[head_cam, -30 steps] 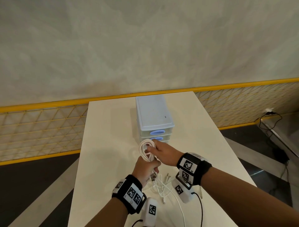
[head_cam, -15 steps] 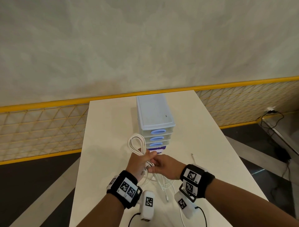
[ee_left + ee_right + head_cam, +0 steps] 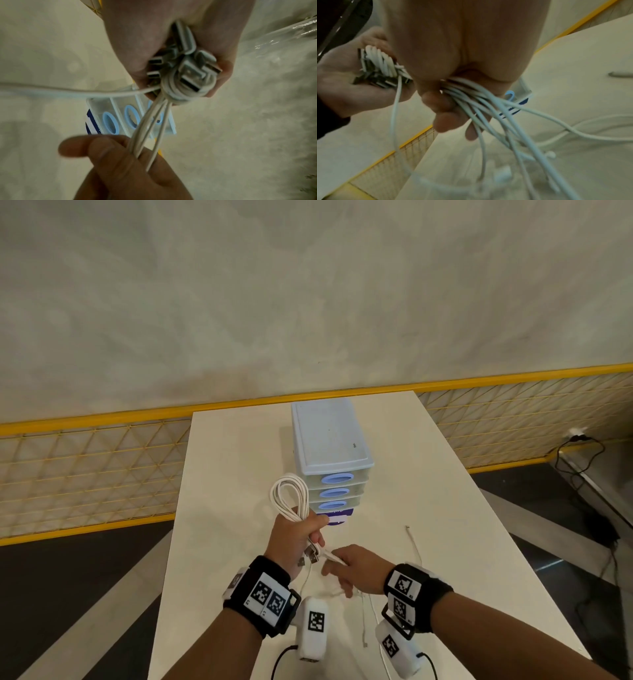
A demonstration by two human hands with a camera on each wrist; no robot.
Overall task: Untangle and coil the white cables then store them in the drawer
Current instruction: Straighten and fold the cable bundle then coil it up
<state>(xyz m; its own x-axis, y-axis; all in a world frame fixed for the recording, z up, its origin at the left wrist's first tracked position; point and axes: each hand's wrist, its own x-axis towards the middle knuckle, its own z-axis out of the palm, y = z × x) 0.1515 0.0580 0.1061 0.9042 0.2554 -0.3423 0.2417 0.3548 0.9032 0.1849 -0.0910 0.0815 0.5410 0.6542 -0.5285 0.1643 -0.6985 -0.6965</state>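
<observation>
My left hand (image 3: 298,537) grips a coiled bundle of white cables (image 3: 290,497); its loop stands up beside the drawer unit (image 3: 330,440). Several USB plugs (image 3: 190,73) stick out of the fist in the left wrist view. My right hand (image 3: 346,568) sits just right of and below the left one, fingers curled round several loose cable strands (image 3: 481,100) that trail down to the table. More white cable ends (image 3: 364,621) lie on the table under my hands. The unit's blue-handled drawers (image 3: 336,478) all look pushed in.
The white table (image 3: 445,525) is narrow, with edges close on both sides and dark floor beyond. One loose cable end (image 3: 412,542) lies to the right of my hands. A yellow mesh fence (image 3: 85,474) and a plaster wall stand behind the table.
The coil, held in front of the drawers by both hands, has moved left in my left hand. My right hand has come back and down along the trailing strands.
</observation>
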